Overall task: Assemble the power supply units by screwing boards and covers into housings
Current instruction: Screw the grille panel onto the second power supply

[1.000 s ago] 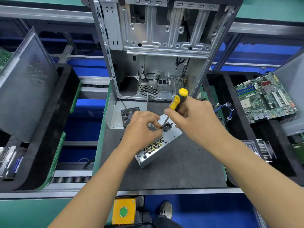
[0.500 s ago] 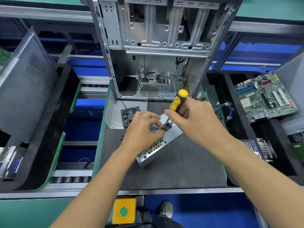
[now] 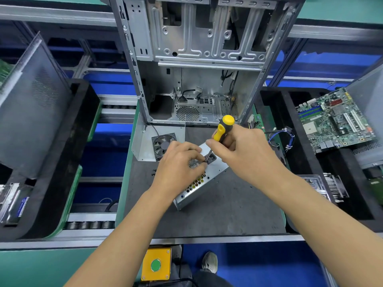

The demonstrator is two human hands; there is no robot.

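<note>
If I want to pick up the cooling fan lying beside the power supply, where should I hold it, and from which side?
Probably by the fan's square black frame, pinching two opposite outer edges from above. It lies flat on a metal panel, blades facing up, so the rim is the solid part. Come from its left: the left hand covers its right corner.

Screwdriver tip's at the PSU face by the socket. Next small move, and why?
Probably keep turning the screwdriver while pressing down. The right hand grips its handle, the shaft angles to the power supply unit beside the power socket, and the left hand steadies the housing. Whether the screw is seated is hidden.
</note>
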